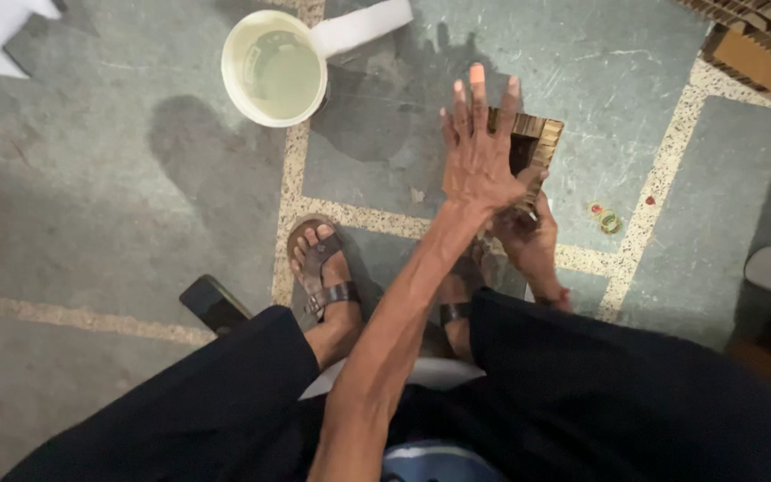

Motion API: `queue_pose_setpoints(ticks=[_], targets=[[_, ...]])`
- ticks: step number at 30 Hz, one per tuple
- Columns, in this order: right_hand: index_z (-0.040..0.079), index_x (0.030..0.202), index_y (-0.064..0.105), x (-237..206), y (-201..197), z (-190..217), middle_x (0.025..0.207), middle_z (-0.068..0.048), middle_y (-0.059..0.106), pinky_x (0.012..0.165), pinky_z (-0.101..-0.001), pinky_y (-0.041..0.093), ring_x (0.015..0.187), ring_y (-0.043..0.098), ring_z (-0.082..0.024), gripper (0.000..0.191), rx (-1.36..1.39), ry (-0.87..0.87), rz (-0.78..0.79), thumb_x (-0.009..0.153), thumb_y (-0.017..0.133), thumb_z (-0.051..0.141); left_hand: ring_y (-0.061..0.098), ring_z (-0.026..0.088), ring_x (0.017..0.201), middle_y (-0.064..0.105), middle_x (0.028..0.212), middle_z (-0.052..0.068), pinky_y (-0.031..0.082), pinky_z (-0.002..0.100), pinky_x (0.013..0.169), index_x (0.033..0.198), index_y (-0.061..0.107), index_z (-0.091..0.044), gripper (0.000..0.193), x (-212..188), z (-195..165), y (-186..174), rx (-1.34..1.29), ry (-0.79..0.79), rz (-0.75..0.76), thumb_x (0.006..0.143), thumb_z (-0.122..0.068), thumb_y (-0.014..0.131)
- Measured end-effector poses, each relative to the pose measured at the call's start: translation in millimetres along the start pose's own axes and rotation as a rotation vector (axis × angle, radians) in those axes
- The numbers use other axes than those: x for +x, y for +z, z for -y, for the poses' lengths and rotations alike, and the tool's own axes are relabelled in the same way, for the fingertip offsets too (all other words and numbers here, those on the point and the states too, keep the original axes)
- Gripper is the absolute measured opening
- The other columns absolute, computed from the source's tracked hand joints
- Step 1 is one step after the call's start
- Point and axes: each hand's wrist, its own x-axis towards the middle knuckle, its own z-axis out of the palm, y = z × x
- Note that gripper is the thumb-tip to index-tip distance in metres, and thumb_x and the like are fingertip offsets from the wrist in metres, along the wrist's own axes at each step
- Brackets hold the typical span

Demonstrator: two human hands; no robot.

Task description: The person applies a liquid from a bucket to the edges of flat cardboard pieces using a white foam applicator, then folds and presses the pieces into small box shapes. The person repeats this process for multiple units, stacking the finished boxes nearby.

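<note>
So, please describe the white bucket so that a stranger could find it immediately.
Look at the grey floor crossed by speckled strips. At the top, left of the raised left hand, stands the bucket. It is the only round, open container, with pale liquid inside.

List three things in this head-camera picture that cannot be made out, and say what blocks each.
1. Small brown cardboard frame: the flat left hand covers most of it.
2. Right hand: its grip is hidden behind the left arm.
3. Stacked brown cardboard pieces: cut off by the top right edge.
</note>
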Motion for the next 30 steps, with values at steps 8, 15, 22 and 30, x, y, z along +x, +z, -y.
queue_pose_setpoints(ticks=[8, 15, 22, 30], targets=[[0.004, 0.132, 0.05, 10, 0, -38, 0.105, -0.004, 0.059, 0.083, -0.032, 0.056, 0.096, 0.063, -0.016, 0.048, 0.29, 0.097, -0.237, 0.09, 0.072, -0.001, 0.007, 0.055, 0.153, 0.002, 0.165, 0.028, 0.016, 0.074, 0.121, 0.16, 0.007, -0.021, 0.134, 0, -1, -2, 0.003, -0.009, 0.016, 0.06, -0.067, 0.084], [0.004, 0.149, 0.035, -1, 10, 1, 0.112, -0.009, 0.06, 0.08, -0.0256, 0.059, 0.097, 0.066, -0.015, 0.072, -0.189, -0.09, -0.096, 0.092, 0.074, -0.013, 0.005, 0.054, 0.154, -0.003, 0.168, 0.025, 0.018, 0.074, 0.122, 0.162, 0.006, -0.024, 0.126, -6, 7, -8, -0.029, 0.072, -0.048, 0.069, -0.071, 0.076], [0.002, 0.161, 0.027, 10, -10, 71, 0.154, -0.024, 0.049, 0.089, -0.0374, 0.062, 0.12, 0.065, -0.031, 0.078, -0.63, 0.023, -0.347, 0.088, 0.05, -0.012, 0.043, 0.036, 0.153, 0.042, 0.163, 0.023, 0.035, 0.051, 0.132, 0.163, 0.032, -0.002, 0.082, -53, 43, -32, -0.563, -0.362, -0.397, 0.104, -0.049, 0.062], [0.01, 0.148, 0.058, 54, 38, 107, 0.162, -0.029, 0.032, 0.13, -0.0586, 0.032, 0.155, 0.026, -0.05, 0.051, -0.858, -0.61, 0.018, 0.099, 0.071, 0.011, 0.055, 0.046, 0.124, 0.053, 0.133, 0.028, 0.047, 0.051, 0.104, 0.141, 0.045, 0.006, 0.083, -110, 6, -19, -0.445, -0.326, -0.476, 0.081, -0.037, 0.082]])
